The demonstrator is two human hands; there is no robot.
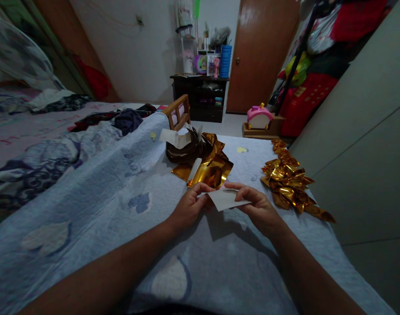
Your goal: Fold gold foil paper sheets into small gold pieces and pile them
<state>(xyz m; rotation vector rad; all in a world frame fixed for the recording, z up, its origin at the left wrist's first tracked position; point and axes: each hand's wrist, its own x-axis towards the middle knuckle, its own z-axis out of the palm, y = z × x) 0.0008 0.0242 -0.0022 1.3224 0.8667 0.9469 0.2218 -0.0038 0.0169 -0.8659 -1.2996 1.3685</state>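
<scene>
A sheet of paper (227,200), its pale side toward me, is held above the bed between both hands. My left hand (190,203) pinches its left edge with thumb and fingers. At the right edge my right hand (257,205) grips it, the fingers bent over the top. Just beyond lies a loose stack of gold foil paper (213,170), some sheets showing dark or white backs. To the right stretches a pile of folded gold paper pieces (290,179), shiny and pointed. What the far side of the held sheet looks like is hidden.
A blue bedsheet (121,245) with heart prints covers the bed. Rumpled clothes and blankets (62,153) lie to the left, near a fan (19,52). A wooden bed rail (178,111) rises behind the stack. A grey cabinet (366,144) borders the right side.
</scene>
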